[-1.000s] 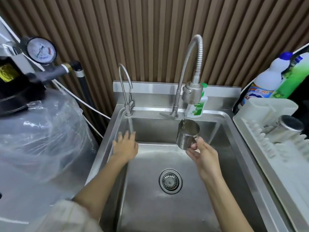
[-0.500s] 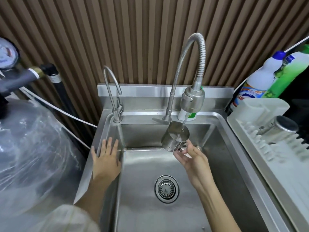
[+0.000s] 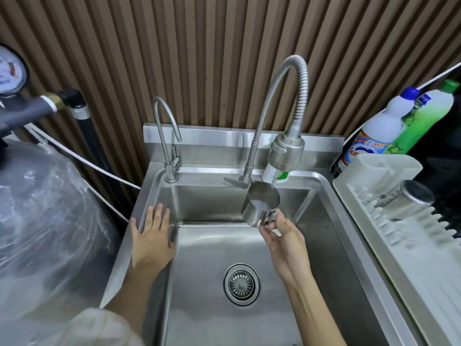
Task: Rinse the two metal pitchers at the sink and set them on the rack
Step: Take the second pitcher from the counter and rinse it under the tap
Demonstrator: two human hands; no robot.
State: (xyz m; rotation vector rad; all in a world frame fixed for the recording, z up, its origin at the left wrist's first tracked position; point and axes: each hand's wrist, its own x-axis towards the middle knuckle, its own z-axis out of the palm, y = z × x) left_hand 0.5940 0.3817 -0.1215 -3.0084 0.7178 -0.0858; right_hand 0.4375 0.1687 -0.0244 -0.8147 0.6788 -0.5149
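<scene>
My right hand (image 3: pixel 284 236) grips a small metal pitcher (image 3: pixel 259 204) by its handle, holding it upright under the spray head of the flexible faucet (image 3: pixel 287 153). A thin stream of water runs into it, and water shows inside. My left hand (image 3: pixel 152 236) lies flat with fingers spread on the left rim of the steel sink (image 3: pixel 199 308). A second metal pitcher (image 3: pixel 409 198) lies on its side, bottom towards me, on the white plastic rack (image 3: pixel 411 245) at the right of the sink.
A slim gooseneck tap (image 3: pixel 167 136) stands at the sink's back left corner. A soap bottle (image 3: pixel 275 174) sits behind the faucet head. Cleaning bottles (image 3: pixel 389 126) stand behind the rack. A plastic-wrapped tank (image 3: pixel 45 221) with a pressure gauge fills the left. The drain strainer (image 3: pixel 241 284) lies mid-basin.
My left hand moved from under the slim tap out to the sink's left rim. My right hand brought the pitcher under the faucet head, where water now runs into it.
</scene>
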